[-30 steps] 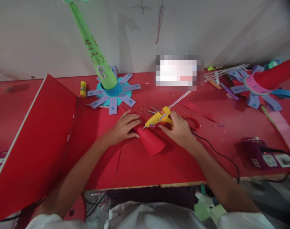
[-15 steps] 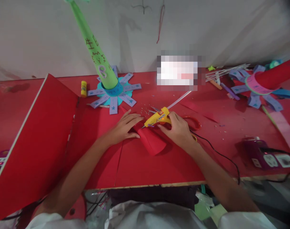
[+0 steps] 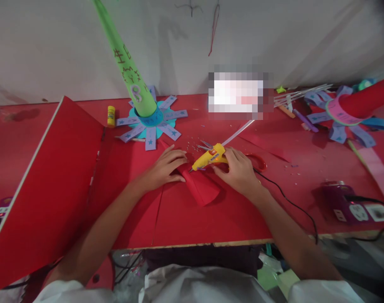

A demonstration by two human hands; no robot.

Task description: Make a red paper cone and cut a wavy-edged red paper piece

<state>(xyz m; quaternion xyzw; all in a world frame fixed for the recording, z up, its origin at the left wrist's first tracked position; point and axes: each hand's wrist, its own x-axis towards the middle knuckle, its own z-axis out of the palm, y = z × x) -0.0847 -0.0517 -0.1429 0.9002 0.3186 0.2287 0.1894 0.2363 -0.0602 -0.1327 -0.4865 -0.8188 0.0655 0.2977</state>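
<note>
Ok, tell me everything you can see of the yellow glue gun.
The glue gun has a yellow, plastic-looking body with a label and a small glowing orange light. A long translucent stick juts from its rear. The right hand holds its handle, with the thin nozzle angled down at the rolled red sheet; whether the tip touches is unclear. A black cord shows beyond the hand.

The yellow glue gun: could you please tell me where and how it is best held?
Probably by its handle, from the right, where the right hand is: the glue gun slants down leftward, and its nozzle, best avoided, points at the red cone.
</note>
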